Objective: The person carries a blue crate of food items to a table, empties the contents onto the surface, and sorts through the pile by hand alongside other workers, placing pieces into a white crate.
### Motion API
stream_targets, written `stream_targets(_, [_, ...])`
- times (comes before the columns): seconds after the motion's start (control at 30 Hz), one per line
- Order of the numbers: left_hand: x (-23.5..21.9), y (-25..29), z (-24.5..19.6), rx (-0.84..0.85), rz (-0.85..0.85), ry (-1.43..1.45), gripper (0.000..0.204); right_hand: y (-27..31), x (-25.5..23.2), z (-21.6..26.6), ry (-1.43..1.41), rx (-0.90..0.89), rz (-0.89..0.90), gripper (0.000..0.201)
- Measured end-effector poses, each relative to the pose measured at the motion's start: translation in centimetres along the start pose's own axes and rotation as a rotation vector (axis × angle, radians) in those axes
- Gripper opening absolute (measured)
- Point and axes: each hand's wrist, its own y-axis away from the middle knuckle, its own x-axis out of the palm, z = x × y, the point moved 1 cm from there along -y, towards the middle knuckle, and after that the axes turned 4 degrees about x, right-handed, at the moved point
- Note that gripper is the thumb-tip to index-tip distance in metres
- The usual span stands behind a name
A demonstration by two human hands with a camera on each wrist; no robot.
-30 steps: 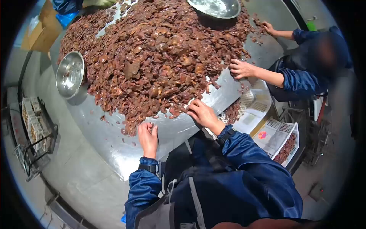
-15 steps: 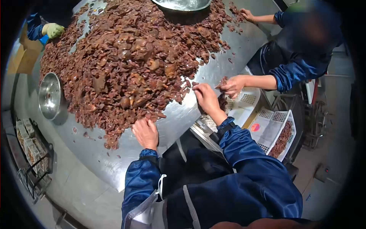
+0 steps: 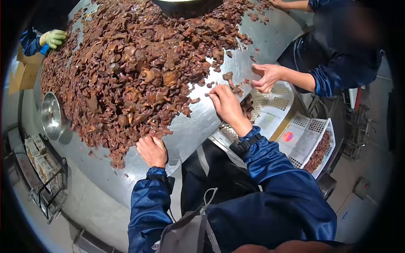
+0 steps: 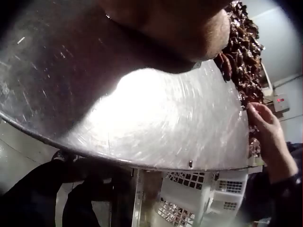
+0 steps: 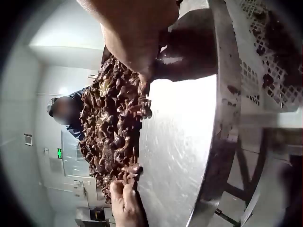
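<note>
**Off the heap's edge with one piece in the right hand**

Pinches a small brown piece (image 3: 209, 95) between thumb and fingertips of the right hand (image 3: 228, 105), just off the brown heap (image 3: 126, 76) and above the metal worktop (image 3: 185, 137). With the left hand (image 3: 152, 152), now touches the heap's near edge with fingers more bent than a moment ago; impossible to tell, even from the right wrist view, about a firm grip there.

Beside the right hand, sees a bigger change: from bent round a piece to spread open in another worker's hand (image 3: 268, 78), next to loose brown pieces (image 3: 228, 77) near the worktop's edge. Below, shows more brown bits in a white tray (image 3: 270, 120), and again along one side of a white basket (image 3: 297, 143).

Seems to mean, for the work, only a small gain: a few pieces apart from the rest, with most still piled on the worktop, between a metal bowl (image 3: 51, 116) and the right hand.
</note>
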Motion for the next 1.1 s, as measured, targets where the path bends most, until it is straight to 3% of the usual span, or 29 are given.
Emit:
stream_targets(0.1, [0.4,-0.5,-0.5,0.018,-0.006,-0.002,0.017,-0.1,-1.4,0.0,0.009,0.023,-0.08,0.019])
stream_targets(0.17, [0.6,-0.5,-0.2,0.011,0.025,0.014,0.018,0.3,-0.5,1.6,0.19,-0.015,-0.018,0.04])
stream_targets(0.23, [0.4,-0.4,0.2,0.022,0.016,-0.017,0.019,0.9,0.0,6.3,0.205,0.034,0.087,0.048])
stream_targets(0.27, [0.9,-0.2,0.7,0.03,-0.005,0.007,0.021,1.7,1.9,6.7,0.166,-0.02,0.027,0.052])
stream_targets(0.3, [0.7,0.0,0.8,0.011,0.021,-0.02,0.022,1.8,2.3,7.9,0.173,-0.046,0.086,0.044])
stream_targets(0.4, [0.5,-0.1,1.0,0.013,0.015,-0.033,0.022,2.3,5.0,4.5,-0.002,-0.104,0.087,0.028])
stream_targets(0.5, [0.4,-0.3,0.9,0.025,0.004,-0.027,0.022,1.9,1.0,1.9,-0.105,-0.069,-0.024,0.014])
stream_targets(0.6, [0.5,0.0,0.9,0.028,0.0,-0.026,0.021,3.3,-2.7,-1.6,-0.149,0.151,-0.071,0.017])
stream_targets(0.7, [0.5,0.1,1.3,0.023,0.009,-0.033,0.02,3.3,-4.8,-2.8,-0.137,0.225,-0.073,0.025])
stream_targets(0.8, [0.3,0.0,1.2,0.038,-0.013,-0.033,0.02,0.9,-4.7,-1.8,0.006,0.101,-0.221,0.032])
stream_targets(0.83, [0.5,0.0,1.0,0.037,-0.009,-0.026,0.02,0.4,-4.8,-0.5,-0.133,0.323,-0.15,0.037])
stream_targets(0.9, [0.3,0.0,1.0,0.033,0.002,-0.026,0.02,-0.6,-4.0,0.4,0.174,0.148,-0.156,0.031])
stream_targets(1.03, [-0.1,-0.1,0.7,0.02,-0.001,-0.023,0.019,-0.2,-4.1,-2.0,0.132,0.138,-0.043,0.018])
stream_targets(1.1, [0.0,0.0,0.8,0.033,-0.03,-0.016,0.018,0.9,-4.8,-5.1,0.151,0.064,-0.142,0.021])
